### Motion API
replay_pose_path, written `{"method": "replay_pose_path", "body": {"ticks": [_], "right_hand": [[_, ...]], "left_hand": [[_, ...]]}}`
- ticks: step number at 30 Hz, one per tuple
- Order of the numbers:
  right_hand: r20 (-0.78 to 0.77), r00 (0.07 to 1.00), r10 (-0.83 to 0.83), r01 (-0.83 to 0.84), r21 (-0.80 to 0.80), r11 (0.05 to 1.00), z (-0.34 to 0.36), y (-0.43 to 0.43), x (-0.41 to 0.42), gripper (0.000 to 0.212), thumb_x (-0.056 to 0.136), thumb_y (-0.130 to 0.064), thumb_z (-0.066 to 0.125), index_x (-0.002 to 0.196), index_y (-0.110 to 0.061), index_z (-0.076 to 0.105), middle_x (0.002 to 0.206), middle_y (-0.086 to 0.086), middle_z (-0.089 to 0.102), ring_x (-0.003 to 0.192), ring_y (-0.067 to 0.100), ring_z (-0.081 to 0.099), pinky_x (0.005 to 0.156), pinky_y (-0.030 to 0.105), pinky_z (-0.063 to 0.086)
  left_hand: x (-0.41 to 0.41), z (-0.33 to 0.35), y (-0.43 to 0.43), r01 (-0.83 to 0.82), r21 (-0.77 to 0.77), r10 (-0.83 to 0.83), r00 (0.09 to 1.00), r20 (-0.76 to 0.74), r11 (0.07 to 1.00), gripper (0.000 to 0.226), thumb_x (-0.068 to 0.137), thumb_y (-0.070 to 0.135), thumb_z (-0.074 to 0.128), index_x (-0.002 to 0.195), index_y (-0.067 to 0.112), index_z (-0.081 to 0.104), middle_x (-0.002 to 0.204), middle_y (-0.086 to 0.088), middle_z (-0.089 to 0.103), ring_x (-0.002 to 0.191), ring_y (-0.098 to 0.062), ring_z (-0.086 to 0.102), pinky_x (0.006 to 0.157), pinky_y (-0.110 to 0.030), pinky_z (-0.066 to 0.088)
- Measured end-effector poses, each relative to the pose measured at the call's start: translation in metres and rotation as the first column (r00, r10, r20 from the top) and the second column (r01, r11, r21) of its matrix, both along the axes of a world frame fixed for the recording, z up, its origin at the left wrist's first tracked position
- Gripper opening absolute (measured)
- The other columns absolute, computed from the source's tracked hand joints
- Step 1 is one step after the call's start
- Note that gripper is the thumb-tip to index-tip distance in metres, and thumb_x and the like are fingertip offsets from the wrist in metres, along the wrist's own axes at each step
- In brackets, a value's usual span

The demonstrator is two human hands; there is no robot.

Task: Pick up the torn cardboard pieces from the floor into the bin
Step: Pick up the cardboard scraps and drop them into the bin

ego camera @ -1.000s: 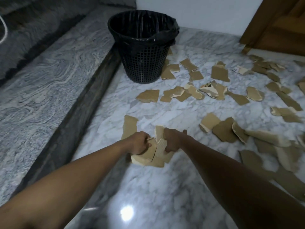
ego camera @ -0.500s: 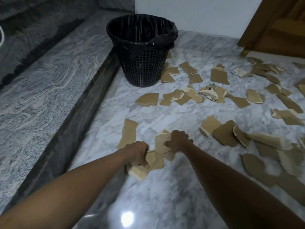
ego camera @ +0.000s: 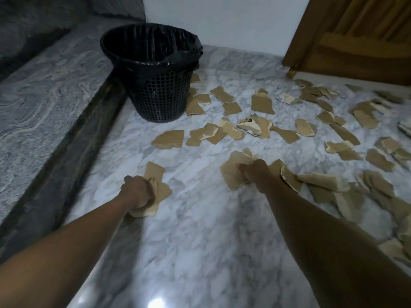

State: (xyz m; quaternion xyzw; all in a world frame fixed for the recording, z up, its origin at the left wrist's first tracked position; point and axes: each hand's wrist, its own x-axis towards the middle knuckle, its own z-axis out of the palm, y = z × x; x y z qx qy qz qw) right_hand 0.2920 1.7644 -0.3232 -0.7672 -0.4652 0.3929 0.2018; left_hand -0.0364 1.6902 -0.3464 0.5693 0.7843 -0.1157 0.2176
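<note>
A black mesh bin (ego camera: 155, 96) with a black liner stands on the marble floor at the back, beside a stone step. Several torn brown cardboard pieces (ego camera: 261, 103) lie scattered to the right of it. My left hand (ego camera: 139, 192) is shut on a bunch of cardboard pieces (ego camera: 155, 174) low over the floor, left of centre. My right hand (ego camera: 255, 174) is shut on another bunch of pieces (ego camera: 233, 172), next to a heap of pieces (ego camera: 322, 183) on its right. Both hands are well short of the bin.
A raised grey stone step (ego camera: 44, 112) with a dark edge runs along the left. A wooden door (ego camera: 355, 36) stands at the back right, a white wall (ego camera: 233, 21) behind the bin. Bare marble floor (ego camera: 200, 241) lies between my arms.
My hands, close together on one pile a second ago, have moved apart. The right hand has gone right and forward with its pieces; the left stays left with its own bunch.
</note>
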Motion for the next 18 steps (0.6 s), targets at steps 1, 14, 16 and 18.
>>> {"method": "replay_pose_path", "body": {"ticks": [1,14,16,18], "right_hand": [[0.029,0.999,-0.038,0.038,-0.015,0.999,0.002,0.001,0.017,0.043,0.092,-0.028,0.066,0.120,0.003,0.060,0.104,0.012,0.064,0.091,0.028,0.063,0.073,0.036,0.052],[0.249,0.964,0.089,-0.089,-0.011,0.996,-0.028,-0.029,0.102,0.069,0.079,-0.056,0.052,0.121,-0.002,0.062,0.118,0.021,0.066,0.110,0.037,0.063,0.091,0.037,0.050],[0.220,0.959,0.179,-0.186,0.010,0.983,-0.032,-0.030,0.073,0.067,0.082,-0.053,0.064,0.129,-0.005,0.060,0.121,0.018,0.067,0.113,0.035,0.063,0.090,0.036,0.049],[0.189,0.934,0.305,-0.315,0.027,0.949,-0.022,-0.039,0.032,0.058,0.084,-0.040,0.073,0.133,-0.012,0.059,0.120,0.012,0.068,0.114,0.029,0.064,0.087,0.032,0.050]], "left_hand": [[0.003,0.003,0.002,0.023,0.010,-0.023,1.000,0.014,1.000,0.034,0.095,0.030,0.048,0.117,0.006,0.057,0.119,-0.009,0.059,0.111,-0.028,0.055,0.089,-0.029,0.044],[0.034,0.002,0.025,-0.038,-0.075,0.046,0.994,0.102,0.996,0.042,0.081,0.018,0.068,0.118,0.002,0.053,0.119,-0.016,0.062,0.105,-0.031,0.062,0.081,-0.033,0.052],[0.038,0.005,0.026,-0.007,-0.070,0.013,0.996,0.084,0.998,0.039,0.078,0.018,0.068,0.113,0.005,0.055,0.114,-0.014,0.062,0.101,-0.030,0.061,0.083,-0.036,0.055],[0.041,0.005,0.026,0.046,-0.047,-0.044,0.998,0.036,0.998,0.044,0.072,0.022,0.069,0.112,0.010,0.057,0.115,-0.011,0.059,0.106,-0.031,0.058,0.089,-0.041,0.054]]}}
